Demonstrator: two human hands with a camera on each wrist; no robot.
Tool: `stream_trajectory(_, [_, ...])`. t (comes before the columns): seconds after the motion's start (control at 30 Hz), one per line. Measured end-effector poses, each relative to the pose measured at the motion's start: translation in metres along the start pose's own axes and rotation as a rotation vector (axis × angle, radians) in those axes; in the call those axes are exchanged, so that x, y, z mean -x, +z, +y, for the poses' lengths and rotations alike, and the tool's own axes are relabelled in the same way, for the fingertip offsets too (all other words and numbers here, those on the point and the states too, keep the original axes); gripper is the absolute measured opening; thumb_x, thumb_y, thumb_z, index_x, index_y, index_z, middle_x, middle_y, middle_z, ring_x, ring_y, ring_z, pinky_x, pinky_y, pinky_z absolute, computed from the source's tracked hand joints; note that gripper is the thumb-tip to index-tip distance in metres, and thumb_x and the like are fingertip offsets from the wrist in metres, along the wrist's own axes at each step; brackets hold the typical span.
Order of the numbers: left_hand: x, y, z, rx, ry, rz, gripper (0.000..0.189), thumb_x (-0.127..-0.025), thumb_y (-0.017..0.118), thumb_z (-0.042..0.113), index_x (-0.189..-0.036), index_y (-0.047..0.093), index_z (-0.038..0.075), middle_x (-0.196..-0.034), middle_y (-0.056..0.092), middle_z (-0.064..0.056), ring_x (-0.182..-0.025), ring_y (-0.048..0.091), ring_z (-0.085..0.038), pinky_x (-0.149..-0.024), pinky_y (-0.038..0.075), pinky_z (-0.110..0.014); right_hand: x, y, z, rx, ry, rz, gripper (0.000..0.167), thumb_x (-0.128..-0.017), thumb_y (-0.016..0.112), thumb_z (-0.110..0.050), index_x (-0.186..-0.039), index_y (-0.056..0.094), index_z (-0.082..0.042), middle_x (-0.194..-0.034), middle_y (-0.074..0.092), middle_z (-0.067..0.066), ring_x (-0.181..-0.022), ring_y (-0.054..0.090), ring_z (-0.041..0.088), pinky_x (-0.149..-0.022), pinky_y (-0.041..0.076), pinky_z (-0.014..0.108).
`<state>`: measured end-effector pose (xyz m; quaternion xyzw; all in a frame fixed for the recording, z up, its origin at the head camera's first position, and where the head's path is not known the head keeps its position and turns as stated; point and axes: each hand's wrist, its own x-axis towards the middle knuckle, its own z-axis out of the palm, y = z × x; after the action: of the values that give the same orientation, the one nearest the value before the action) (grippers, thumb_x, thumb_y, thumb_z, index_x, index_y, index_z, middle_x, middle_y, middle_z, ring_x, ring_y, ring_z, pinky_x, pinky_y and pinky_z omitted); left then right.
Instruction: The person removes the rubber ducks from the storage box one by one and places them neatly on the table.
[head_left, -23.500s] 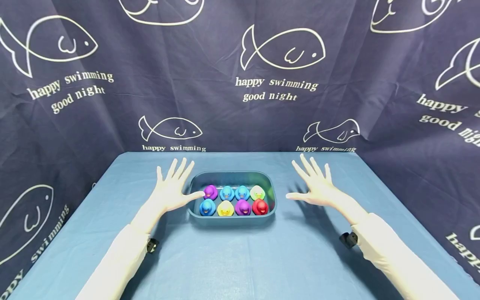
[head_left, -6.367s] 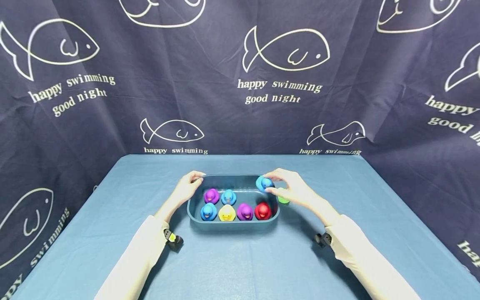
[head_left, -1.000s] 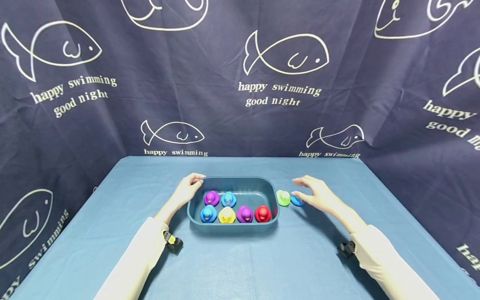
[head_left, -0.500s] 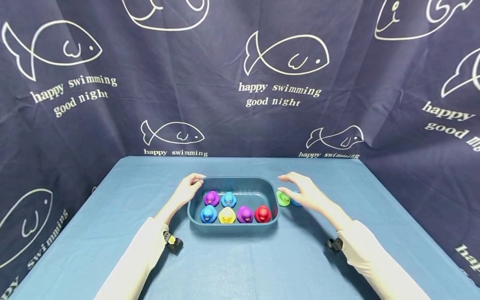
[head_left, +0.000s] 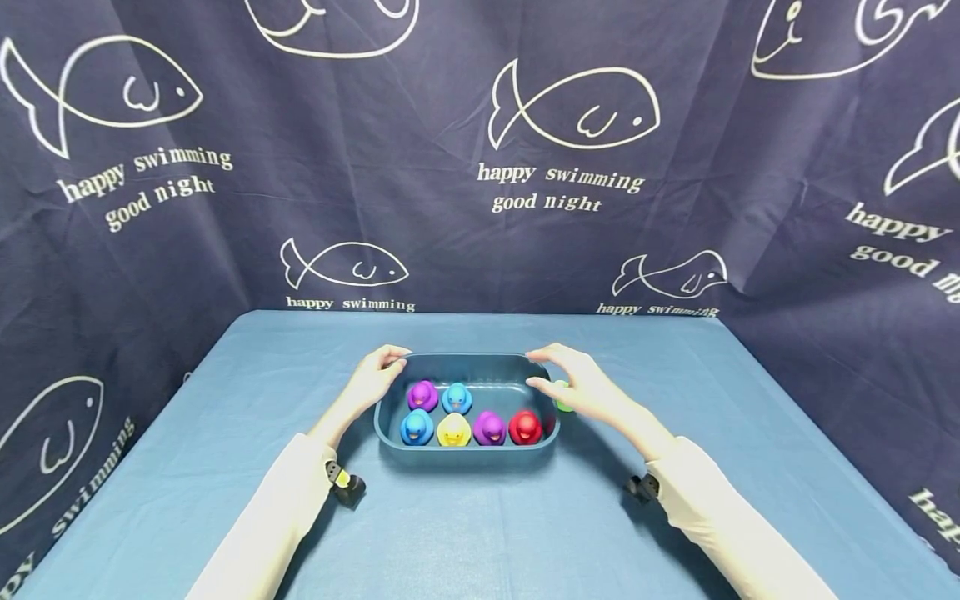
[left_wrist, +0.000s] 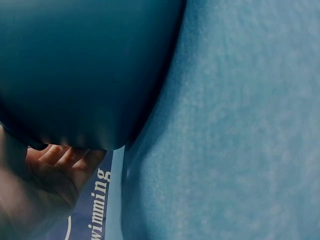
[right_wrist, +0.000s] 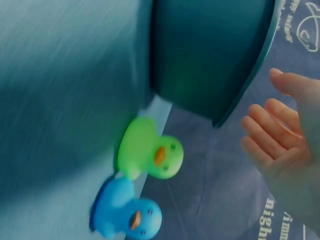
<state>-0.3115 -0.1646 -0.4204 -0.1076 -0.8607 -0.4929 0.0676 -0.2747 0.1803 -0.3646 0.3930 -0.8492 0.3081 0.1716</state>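
Observation:
My left hand [head_left: 372,379] grips the back left corner of a dark teal plastic bin [head_left: 465,457], thumb and fingers over its rim. In the left wrist view, the fingers of that hand [left_wrist: 60,172] lie along the bin's wall [left_wrist: 80,70]. Inside the bin sit rubber ducks: purple [head_left: 423,396] and light blue [head_left: 457,398] behind; blue [head_left: 417,427], yellow [head_left: 453,430], purple [head_left: 490,428] and red [head_left: 525,427] in front. My right hand [head_left: 581,383] hovers over the bin's right end, fingers parted and holding nothing. Below it, the right wrist view shows a green duck [right_wrist: 140,145] and a blue duck [right_wrist: 122,207].
Light blue cloth covers the table [head_left: 465,533]. A dark blue curtain [head_left: 450,208] with white fish drawings hangs behind and at both sides. The green and blue ducks stand on the table, just outside the bin's right end.
Earlier, the light green duck and a blue duck left the bin for the table at its right. In the last second my right hand has moved left, from above them to the bin's right rim.

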Motion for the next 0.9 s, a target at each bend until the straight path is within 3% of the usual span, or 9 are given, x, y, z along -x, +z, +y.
stream_trajectory(0.13, [0.0,-0.001,0.0,-0.005,0.006,0.001,0.024,-0.092,0.054,0.008,-0.114,0.061,0.0,-0.107,0.067,-0.019,-0.092,0.057,-0.02,-0.078,0.041,-0.029,-0.005,0.008,-0.007,0.0,-0.037,0.014,0.035,-0.079,0.074,-0.013,-0.111,0.064,-0.003,-0.109,0.066,0.012,-0.103,0.061,0.023,-0.081,0.051,0.034])
stream_trajectory(0.23, [0.0,-0.001,0.001,0.0,0.008,0.003,0.024,-0.092,0.054,0.009,-0.114,0.061,0.0,-0.106,0.067,-0.019,-0.09,0.057,-0.019,-0.078,0.041,-0.028,-0.009,0.013,-0.011,0.009,-0.062,0.011,0.035,-0.08,0.073,-0.015,-0.112,0.064,-0.004,-0.11,0.066,0.011,-0.106,0.06,0.022,-0.093,0.045,0.038])
stream_trajectory(0.37, [0.0,-0.001,0.0,0.001,0.004,0.002,0.024,-0.093,0.054,0.009,-0.114,0.061,0.001,-0.105,0.067,-0.019,-0.089,0.056,-0.018,-0.078,0.041,-0.028,-0.013,0.02,-0.014,-0.003,-0.051,-0.012,0.035,-0.081,0.072,-0.016,-0.113,0.064,-0.005,-0.113,0.065,0.009,-0.108,0.059,0.021,-0.095,0.044,0.039])
stream_trajectory(0.73, [0.002,-0.001,0.001,0.001,0.005,0.01,0.024,-0.092,0.053,0.008,-0.114,0.06,0.0,-0.105,0.067,-0.019,-0.09,0.056,-0.019,-0.078,0.042,-0.028,-0.029,0.034,-0.026,-0.056,-0.075,-0.043,0.035,-0.081,0.071,-0.013,-0.114,0.063,-0.002,-0.111,0.065,0.014,-0.103,0.061,0.024,-0.091,0.047,0.038])
stream_trajectory(0.9, [0.002,0.0,0.001,0.005,0.006,0.01,0.024,-0.092,0.054,0.008,-0.114,0.061,0.0,-0.106,0.067,-0.019,-0.092,0.057,-0.019,-0.079,0.042,-0.028,-0.033,0.041,-0.03,-0.075,-0.041,-0.09,0.037,-0.081,0.072,-0.012,-0.116,0.061,-0.002,-0.111,0.064,0.013,-0.104,0.061,0.024,-0.09,0.048,0.038])
